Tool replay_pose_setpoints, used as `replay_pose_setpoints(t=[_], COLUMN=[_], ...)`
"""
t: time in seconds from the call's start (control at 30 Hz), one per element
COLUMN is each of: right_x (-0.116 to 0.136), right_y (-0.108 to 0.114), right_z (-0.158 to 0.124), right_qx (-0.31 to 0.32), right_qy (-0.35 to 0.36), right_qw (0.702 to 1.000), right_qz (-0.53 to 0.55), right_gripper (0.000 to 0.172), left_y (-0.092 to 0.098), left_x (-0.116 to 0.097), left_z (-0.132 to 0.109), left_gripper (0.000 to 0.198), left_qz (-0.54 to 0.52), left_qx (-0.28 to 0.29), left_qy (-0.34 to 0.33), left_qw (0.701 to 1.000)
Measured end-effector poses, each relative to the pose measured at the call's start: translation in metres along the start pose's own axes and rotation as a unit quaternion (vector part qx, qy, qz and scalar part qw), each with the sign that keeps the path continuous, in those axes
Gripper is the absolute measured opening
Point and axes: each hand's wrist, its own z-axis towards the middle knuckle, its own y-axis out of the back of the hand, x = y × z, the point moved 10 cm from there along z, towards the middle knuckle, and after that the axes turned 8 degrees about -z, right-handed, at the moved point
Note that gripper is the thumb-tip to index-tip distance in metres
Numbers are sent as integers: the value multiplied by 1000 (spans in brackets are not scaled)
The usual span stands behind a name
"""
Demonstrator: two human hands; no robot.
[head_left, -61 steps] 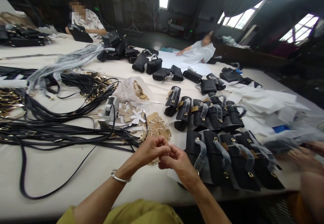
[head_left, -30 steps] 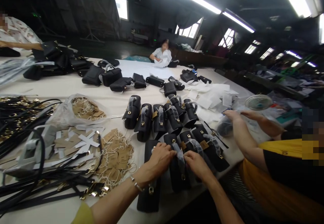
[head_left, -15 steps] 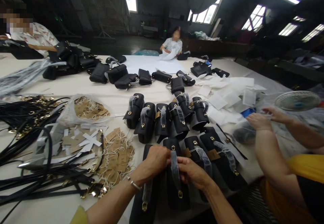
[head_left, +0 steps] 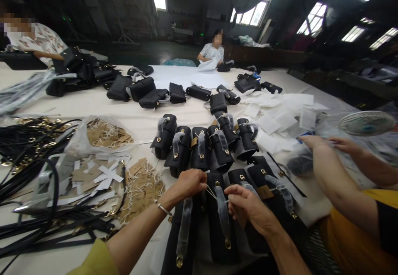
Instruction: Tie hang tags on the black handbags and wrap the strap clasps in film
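A black handbag with gold fittings lies in front of me, its handle wrapped in clear plastic. My left hand is closed in a pinch on a thin white tag string, drawn taut from the left side of the handle. Just right of the handle is my right hand, its fingers curled. A brown hang tag shows partly beneath those fingers; most of it is hidden. Another black handbag lies under my left forearm.
Several black handbags stand in rows ahead. Brown tags with strings lie left, near black straps. White packing sheets spread at right. A co-worker's arms and a fan are on the right.
My left hand has moved slightly up and left from the handle, and the string is now stretched into view. My right hand has shifted right, away from the handle.
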Motion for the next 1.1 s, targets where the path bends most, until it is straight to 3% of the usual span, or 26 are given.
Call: replay_pose_setpoints(t=[0.13,0.23,0.3,0.37,0.5,0.7,0.87,1.0,1.1], right_x=[-6,2,2,-2,-1,30,55,68,71], right_y=[-13,-25,-21,-6,22,28,1,-13,-17], right_z=[-1,-4,-1,5,20,16,9,7,9], right_qx=[26,61,26,-58,-181,-271,-206,-187,-200], right_qy=[-3,56,85,88,85,185,264,265,245], right_qw=[965,945,963,989,973,897,857,825,809], right_qz=[262,316,253,108,-116,-295,-391,-463,-496], right_gripper=[31,49,52,44,42,30,26,21,17], left_y=[-21,-38,-43,-47,-51,-56,-47,-40,-24], left_x=[4,3,2,2,11,25,25,9,-25], left_z=[9,7,3,0,3,18,24,17,-1], left_gripper=[14,17,16,18,24,21,24,21,11], left_qz=[-164,-299,-368,-425,-484,-475,-470,-435,-281], left_qx=[62,113,129,135,120,73,30,5,-33], left_qy=[25,52,66,81,116,155,146,101,-24], left_qw=[984,946,918,891,859,863,870,895,959])
